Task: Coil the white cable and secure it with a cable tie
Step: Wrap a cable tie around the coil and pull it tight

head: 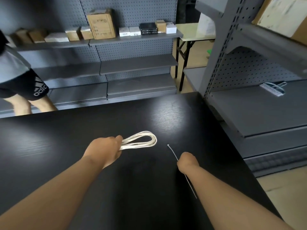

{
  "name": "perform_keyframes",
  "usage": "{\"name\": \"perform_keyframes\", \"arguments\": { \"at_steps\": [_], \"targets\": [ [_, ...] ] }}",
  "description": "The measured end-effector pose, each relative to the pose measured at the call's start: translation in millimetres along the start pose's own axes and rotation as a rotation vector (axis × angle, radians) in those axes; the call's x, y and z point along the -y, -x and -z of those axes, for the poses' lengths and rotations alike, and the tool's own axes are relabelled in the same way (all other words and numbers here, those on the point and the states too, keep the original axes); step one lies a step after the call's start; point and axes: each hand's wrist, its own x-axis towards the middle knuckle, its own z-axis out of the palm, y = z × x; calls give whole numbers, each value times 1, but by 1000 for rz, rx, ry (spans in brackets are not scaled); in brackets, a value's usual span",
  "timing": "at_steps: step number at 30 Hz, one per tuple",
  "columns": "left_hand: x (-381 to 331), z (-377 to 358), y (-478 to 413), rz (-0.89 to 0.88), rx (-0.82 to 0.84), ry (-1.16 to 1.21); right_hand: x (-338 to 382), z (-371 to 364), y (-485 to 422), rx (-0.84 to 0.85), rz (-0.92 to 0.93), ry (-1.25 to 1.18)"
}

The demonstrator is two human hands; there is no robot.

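Observation:
The white cable (146, 141) is gathered into a flat coil of several loops over the black table (66, 138). My left hand (105, 150) is closed around the coil's left end, and the loops stick out to the right of my fist. My right hand (186, 162) pinches a thin white cable tie (172, 151) near its middle. The tie's head points up and left toward the coil, and its tail runs down along my forearm. A gap of bare table separates the tie's head from the coil.
Grey pegboard shelving (132, 63) with cardboard and white boxes stands beyond the table's far edge. Another grey shelf unit (249, 105) abuts the table's right side, with a small brush (274, 88) on it. A person in black shorts (25, 87) stands at the far left.

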Motion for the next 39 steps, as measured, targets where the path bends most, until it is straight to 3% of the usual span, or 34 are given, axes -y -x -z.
{"name": "perform_keyframes", "arguments": {
  "at_steps": [2,7,15,22,39],
  "targets": [
    [4,0,0,33,-8,20,4,1,-1,-34,30,-119],
    [22,-1,-1,127,-54,132,22,4,7,-17,201,-720],
    [60,0,-1,235,-130,276,77,7,36,103,318,-1190],
    [96,3,5,241,-160,276,118,-4,53,154,356,-1262],
    [161,9,15,273,-225,300,172,-20,76,7,388,-1205]
  ]
}}
